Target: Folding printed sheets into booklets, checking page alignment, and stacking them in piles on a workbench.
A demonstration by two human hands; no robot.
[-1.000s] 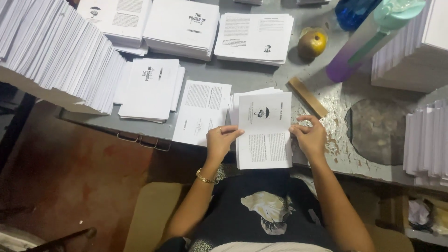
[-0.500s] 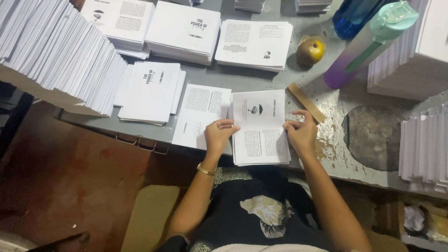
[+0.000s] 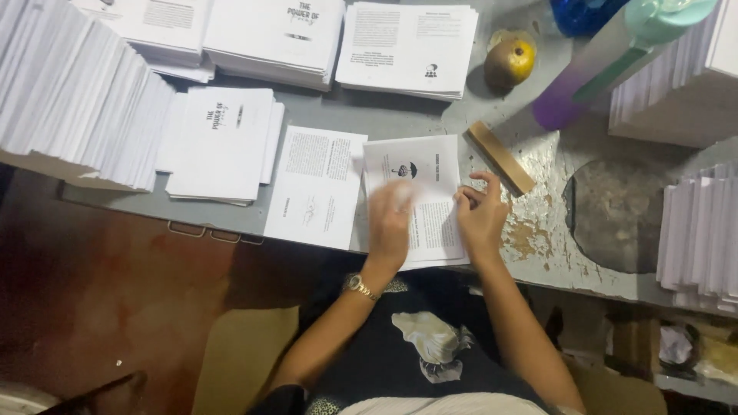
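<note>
Both hands lie flat on the printed sheet (image 3: 419,201) at the tabletop's (image 3: 400,119) near edge — the left hand (image 3: 390,223), blurred, pressing its middle, the right hand (image 3: 480,219) pinning its three o'clock edge, neither grip closed around anything. At nine o'clock another loose sheet (image 3: 317,187) waits beside a finished booklet stack (image 3: 221,142) — judging by the many stacks, much is done.

White printed booklet (image 3: 419,196) flat on table edge, both hands touching.
</note>
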